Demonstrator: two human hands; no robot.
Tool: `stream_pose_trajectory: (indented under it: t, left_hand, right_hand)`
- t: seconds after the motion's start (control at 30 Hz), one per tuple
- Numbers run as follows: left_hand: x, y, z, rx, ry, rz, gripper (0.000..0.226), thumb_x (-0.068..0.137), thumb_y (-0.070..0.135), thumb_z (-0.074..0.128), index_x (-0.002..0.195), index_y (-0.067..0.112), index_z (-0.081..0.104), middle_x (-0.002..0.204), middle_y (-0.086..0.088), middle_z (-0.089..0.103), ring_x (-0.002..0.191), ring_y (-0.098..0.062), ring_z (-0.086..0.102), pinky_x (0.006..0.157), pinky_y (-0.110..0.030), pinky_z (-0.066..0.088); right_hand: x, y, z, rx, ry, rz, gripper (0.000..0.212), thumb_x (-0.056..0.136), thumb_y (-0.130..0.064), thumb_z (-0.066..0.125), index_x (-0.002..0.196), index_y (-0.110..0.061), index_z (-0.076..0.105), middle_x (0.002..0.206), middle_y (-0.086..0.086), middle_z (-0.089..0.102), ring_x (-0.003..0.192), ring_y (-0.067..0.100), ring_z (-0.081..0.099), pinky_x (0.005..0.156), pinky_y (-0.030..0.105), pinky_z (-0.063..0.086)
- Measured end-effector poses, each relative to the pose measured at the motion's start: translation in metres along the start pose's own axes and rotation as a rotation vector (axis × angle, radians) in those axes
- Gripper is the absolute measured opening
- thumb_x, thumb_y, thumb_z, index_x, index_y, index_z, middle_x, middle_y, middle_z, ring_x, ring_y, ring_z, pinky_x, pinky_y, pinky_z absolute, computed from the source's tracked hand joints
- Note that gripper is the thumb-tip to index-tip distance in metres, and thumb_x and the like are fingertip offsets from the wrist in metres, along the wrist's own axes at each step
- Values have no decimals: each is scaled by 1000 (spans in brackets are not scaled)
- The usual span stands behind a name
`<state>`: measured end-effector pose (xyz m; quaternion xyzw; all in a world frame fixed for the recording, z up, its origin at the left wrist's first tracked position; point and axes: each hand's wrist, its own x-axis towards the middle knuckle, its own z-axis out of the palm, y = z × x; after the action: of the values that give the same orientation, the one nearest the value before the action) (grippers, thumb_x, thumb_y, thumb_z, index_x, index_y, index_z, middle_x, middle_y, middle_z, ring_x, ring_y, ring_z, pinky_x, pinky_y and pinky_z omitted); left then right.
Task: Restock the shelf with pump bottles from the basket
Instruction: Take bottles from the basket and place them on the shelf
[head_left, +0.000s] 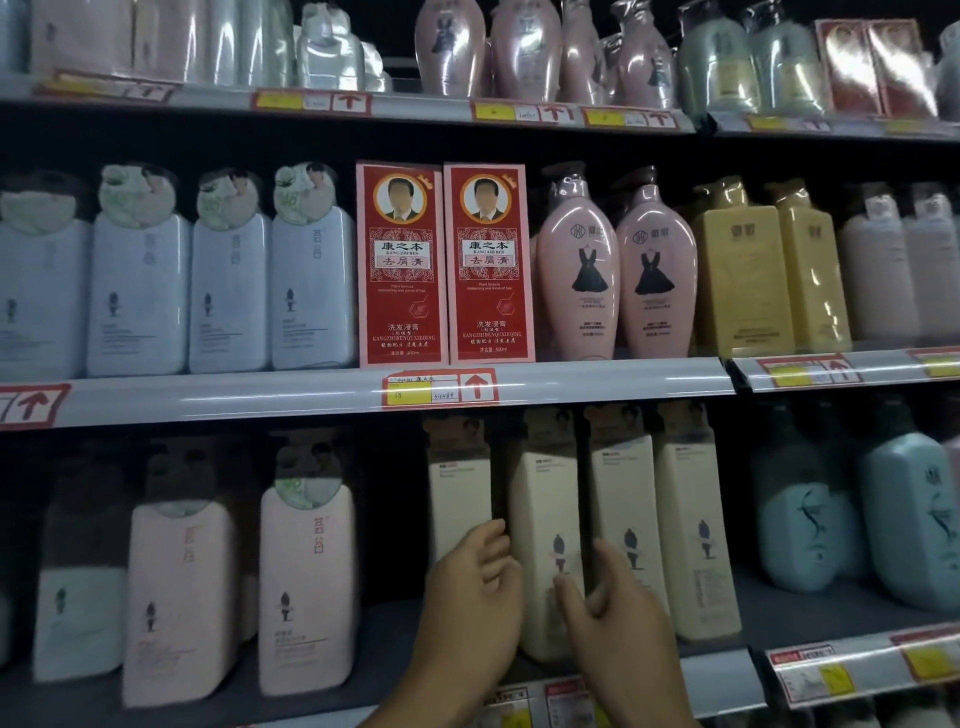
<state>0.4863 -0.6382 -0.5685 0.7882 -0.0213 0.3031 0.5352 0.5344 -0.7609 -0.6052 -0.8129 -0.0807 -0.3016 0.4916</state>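
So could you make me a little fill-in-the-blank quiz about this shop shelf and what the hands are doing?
1. Both hands grip a ____-coloured bottle on the lower shelf.
2. The left hand is on that bottle's ____ side, the right hand opposite.
3. The two red boxes stand on the ____ shelf.
4. Right of the boxes stand two pink bottles showing a black ____.

Missing words: cream; left; middle; dress

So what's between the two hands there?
In the head view, a cream bottle stands between the left hand and the right hand; both hands touch its sides on the lower shelf.
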Motion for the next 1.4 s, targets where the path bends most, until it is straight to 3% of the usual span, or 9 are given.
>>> stream_pose_trajectory:
  t: [0.17, 0.4, 0.73, 0.83, 0.93, 1.03, 1.13, 1.23, 1.4]
  left_hand:
    - [-4, -8, -13, 93, 355, 119, 25, 86, 13, 73, 92, 33, 59, 82, 5, 62, 69, -7, 60, 59, -10, 47]
    - [-3, -27, -14, 223, 335, -22, 65, 82, 26, 78, 140, 21, 50, 115, 10, 50, 100, -9, 54, 86, -21, 44]
    - [-8, -33, -15, 139, 330, -7, 62, 82, 28, 79, 138, 28, 52, 112, 16, 64, 98, -6, 62, 89, -31, 56]
    - [-11, -35, -18, 130, 264, -32, 70, 80, 25, 81, 141, 28, 47, 91, 30, 52, 83, 7, 54, 80, -22, 51]
    - [-13, -39, -16, 156, 242, -43, 76, 75, 23, 86, 140, 29, 47, 93, 29, 56, 88, 3, 57, 88, -25, 52]
    - [-13, -43, -11, 173, 268, -39, 74, 76, 21, 85, 140, 30, 48, 116, 13, 69, 106, -8, 64, 97, -33, 54]
    - [-9, -45, -12, 178, 267, -41, 75, 74, 21, 86, 139, 29, 50, 118, 8, 70, 96, -6, 60, 97, -35, 54]
    - [-8, -47, -13, 182, 251, -51, 77, 73, 23, 87, 140, 30, 49, 119, 6, 70, 94, -7, 60, 97, -37, 54]
    - [-10, -50, -12, 175, 260, -35, 78, 73, 25, 87, 141, 30, 49, 113, 11, 69, 101, -10, 66, 97, -40, 56]
  right_hand:
    - [9, 2, 8, 3, -55, 55, 66, 82, -58, 65, 137, -25, 55, 99, -4, 73, 98, 16, 66, 90, 35, 54]
    - [7, -5, 6, 44, -69, 69, 57, 83, -46, 72, 131, -19, 58, 89, -2, 72, 91, 16, 67, 86, 34, 53]
    - [-6, -6, 3, 76, -46, 33, 51, 85, -48, 71, 129, -22, 63, 106, -1, 73, 97, 13, 66, 85, 26, 52]
    - [0, 14, -37, 60, 181, -27, 25, 86, -47, 68, 105, -31, 67, 74, -9, 65, 71, 9, 60, 65, 29, 46]
    - [29, 56, -71, 39, 440, -26, 38, 84, -34, 74, 118, -20, 67, 88, 3, 62, 85, 25, 59, 76, 37, 47]
    - [57, 89, -87, 60, 155, 81, 71, 81, -28, 80, 143, -16, 50, 130, 12, 59, 119, 29, 57, 99, 42, 47]
    - [60, 109, -82, 121, -106, 79, 64, 77, -9, 82, 136, -15, 58, 112, 0, 73, 91, 0, 67, 78, 17, 49]
    - [57, 115, -77, 92, -23, 47, 55, 74, -5, 83, 125, -13, 64, 94, -4, 72, 76, -6, 62, 67, 8, 43]
    - [48, 111, -68, 82, 60, 44, 50, 77, -12, 83, 122, -14, 63, 104, 5, 75, 92, 17, 66, 83, 30, 49]
